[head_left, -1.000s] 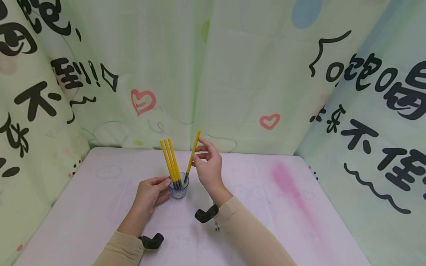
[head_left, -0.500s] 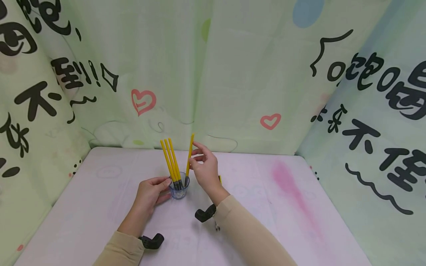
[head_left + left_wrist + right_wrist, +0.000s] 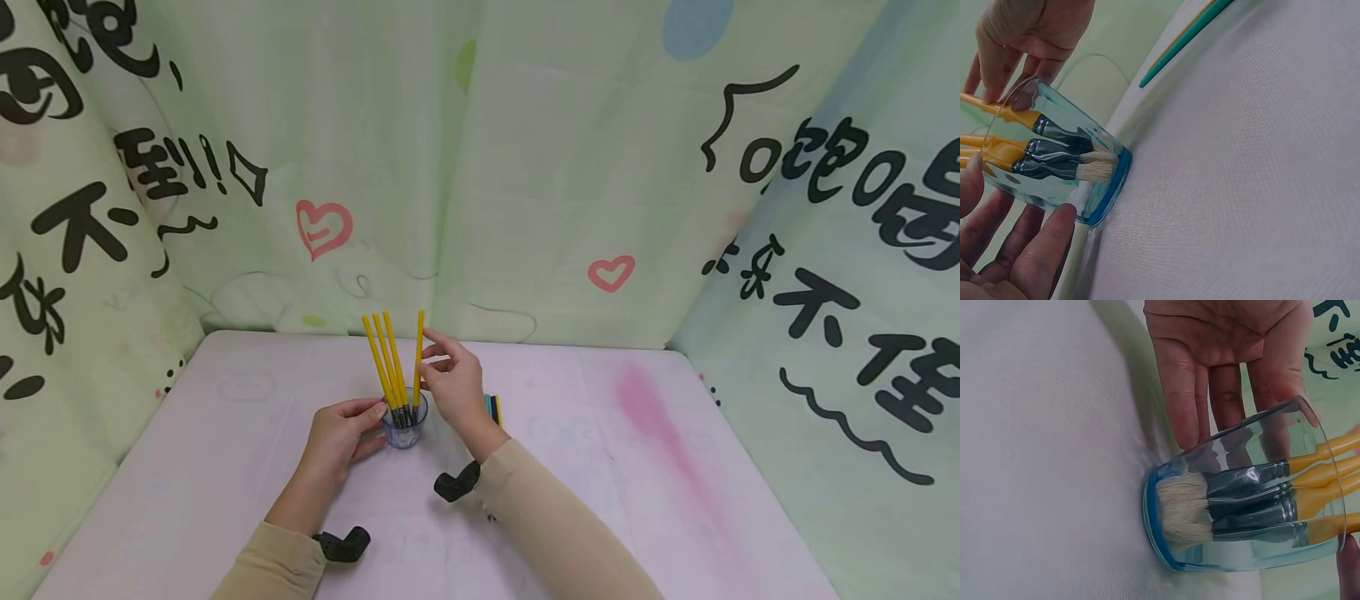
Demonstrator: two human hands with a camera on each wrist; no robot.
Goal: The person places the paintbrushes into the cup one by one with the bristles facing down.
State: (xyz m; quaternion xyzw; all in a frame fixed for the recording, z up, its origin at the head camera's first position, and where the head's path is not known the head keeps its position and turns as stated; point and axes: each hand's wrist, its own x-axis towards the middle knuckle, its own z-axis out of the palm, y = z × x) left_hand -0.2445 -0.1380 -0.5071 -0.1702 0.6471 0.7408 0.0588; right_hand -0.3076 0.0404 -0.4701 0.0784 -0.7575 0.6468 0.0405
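Observation:
A clear blue-based cup [image 3: 402, 437] stands upright on the table. My left hand [image 3: 339, 435] grips it from the left side, thumb near the rim and fingers around the wall. Several yellow-handled paintbrushes [image 3: 387, 367] lean in it, bristles down. With thumb and fingers, my right hand [image 3: 454, 385] pinches the handle of another yellow paintbrush [image 3: 419, 346] at the cup's right side; its dark ferrule is inside the cup. Through the cup wall [image 3: 1241, 565] in the right wrist view, pale bristles [image 3: 1184, 509] show close to the blue bottom.
Thin coloured sticks [image 3: 493, 407], partly hidden behind my right wrist, lie on the table; in the left wrist view a green tapered handle [image 3: 1185, 42] shows. Small tips [image 3: 490, 514] peek from under the right sleeve. A printed curtain [image 3: 517, 167] surrounds the pale table [image 3: 600, 483].
My right hand has moved left and slightly down, bringing its paintbrush more upright, closer to the others and lower into the cup. The left hand and cup have stayed nearly still.

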